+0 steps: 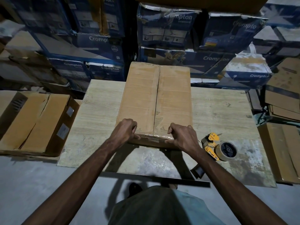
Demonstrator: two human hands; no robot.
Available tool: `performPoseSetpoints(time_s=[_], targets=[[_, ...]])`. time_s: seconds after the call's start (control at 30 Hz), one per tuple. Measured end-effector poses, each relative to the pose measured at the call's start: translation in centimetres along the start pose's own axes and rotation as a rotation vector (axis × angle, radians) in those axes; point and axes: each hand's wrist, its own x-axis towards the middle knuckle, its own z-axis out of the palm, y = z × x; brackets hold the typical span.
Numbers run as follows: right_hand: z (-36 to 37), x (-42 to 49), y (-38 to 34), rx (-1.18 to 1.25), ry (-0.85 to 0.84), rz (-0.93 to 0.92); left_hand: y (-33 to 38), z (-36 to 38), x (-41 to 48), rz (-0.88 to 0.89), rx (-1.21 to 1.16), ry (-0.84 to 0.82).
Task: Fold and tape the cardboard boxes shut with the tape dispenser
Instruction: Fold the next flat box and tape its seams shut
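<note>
I see the left hand (126, 129) and right hand (182, 135), fingers curled over the near edge of the cardboard box (155, 98) at centre frame; the tape dispenser (217, 147) lies on the tabletop (219, 108), lower right.

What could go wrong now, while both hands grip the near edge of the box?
1. The centre seam of the box shows a dark gap and looks untaped; if the left hand and right hand pull, the flaps may open.
2. The tape dispenser lies close to the front edge of the table, beside the right forearm; a careless move could knock it off.
</note>
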Motion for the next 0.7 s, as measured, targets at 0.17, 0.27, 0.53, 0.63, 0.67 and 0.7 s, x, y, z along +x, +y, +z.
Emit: performPoseSetpoints(time_s=[0.17, 0.27, 0.53, 0.63, 0.67, 0.7], targets=[[-1.6, -1.5, 2.8, -0.106, -0.007, 0.146, -2.2, -2.6, 0.2, -0.063, 0.121, -0.045], [-2.1, -2.0, 4.8, -0.175, 0.006, 0.203, -3.5, -3.9, 0.3, -0.087, 0.189, -0.061], [-1.0, -2.0, 6.8, -0.231, -0.135, 0.271, -7.7, -3.7, 1.1, -0.018, 0.046, -0.111], [-0.2, -1.7, 7.4, -0.136, -0.251, 0.285, -8.2, -3.3, 0.9, -0.012, -0.034, -0.091], [-0.2, -1.5, 7.5, -0.057, -0.304, 0.275, -8.5, -3.0, 0.7, -0.023, -0.073, -0.082], [-0.4, -1.5, 7.7, 0.042, -0.361, 0.266, -8.7, -2.8, 0.5, -0.033, -0.118, -0.078]])
